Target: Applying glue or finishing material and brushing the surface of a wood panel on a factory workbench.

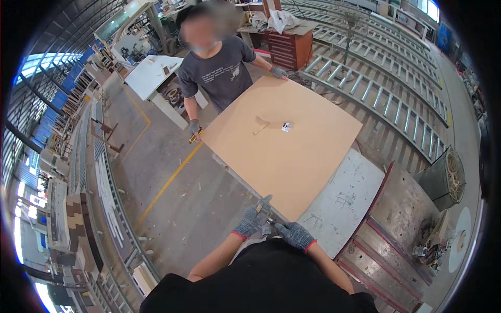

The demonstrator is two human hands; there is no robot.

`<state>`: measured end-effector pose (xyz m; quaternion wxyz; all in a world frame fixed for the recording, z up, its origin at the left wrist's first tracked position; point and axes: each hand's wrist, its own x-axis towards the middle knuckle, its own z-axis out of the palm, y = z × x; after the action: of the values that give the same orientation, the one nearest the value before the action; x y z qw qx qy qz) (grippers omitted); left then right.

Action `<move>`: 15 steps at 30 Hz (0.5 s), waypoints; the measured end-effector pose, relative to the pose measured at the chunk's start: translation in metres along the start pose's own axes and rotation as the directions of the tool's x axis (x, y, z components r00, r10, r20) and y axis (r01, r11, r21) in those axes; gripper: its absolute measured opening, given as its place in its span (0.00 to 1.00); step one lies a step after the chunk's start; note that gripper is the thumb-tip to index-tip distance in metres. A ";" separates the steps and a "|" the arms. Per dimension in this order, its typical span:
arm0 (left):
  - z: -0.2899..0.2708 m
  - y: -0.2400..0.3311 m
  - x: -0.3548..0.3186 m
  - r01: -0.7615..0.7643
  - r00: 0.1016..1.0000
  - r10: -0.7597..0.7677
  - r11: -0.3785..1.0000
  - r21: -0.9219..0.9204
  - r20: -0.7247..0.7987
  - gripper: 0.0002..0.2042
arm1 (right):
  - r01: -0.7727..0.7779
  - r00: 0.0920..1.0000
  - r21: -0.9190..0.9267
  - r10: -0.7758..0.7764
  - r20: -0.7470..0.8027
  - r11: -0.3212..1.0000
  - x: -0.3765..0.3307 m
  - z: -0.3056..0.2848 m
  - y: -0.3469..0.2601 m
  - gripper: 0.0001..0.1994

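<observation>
Floor (pixel 172 214) grey, littered with pale scraps; yellow line (pixel 177 172) at 9 o'clock. Roller conveyors (pixel 367 87) at 2. Red-brown drawer cabinet (pixel 284 49) between 12 and 1. White-topped table (pixel 148 75) at 10. Bright window (pixel 432 10) between 1 and 2.

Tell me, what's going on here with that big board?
Two people are at a large tan board, which partly covers a pale, scribbled tabletop. The camera wearer's gloved left hand and right hand are near its closest corner, with a small object between them, too small to identify. Opposite, a co-worker has gloved hands at two other corners, one with a yellow-and-black item.
</observation>
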<state>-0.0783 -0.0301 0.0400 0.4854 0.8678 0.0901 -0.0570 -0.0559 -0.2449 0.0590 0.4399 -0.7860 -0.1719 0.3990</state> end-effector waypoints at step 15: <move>0.043 0.030 -0.015 0.315 0.939 -0.283 0.936 -0.157 0.195 0.21 | -0.066 0.993 0.202 0.045 0.108 0.977 -0.023 -0.020 0.050 0.28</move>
<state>-0.0873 -0.0839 0.0456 0.5557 0.7868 0.1848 -0.1950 -0.0591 -0.2984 0.0342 0.4979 -0.7191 -0.1302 0.4669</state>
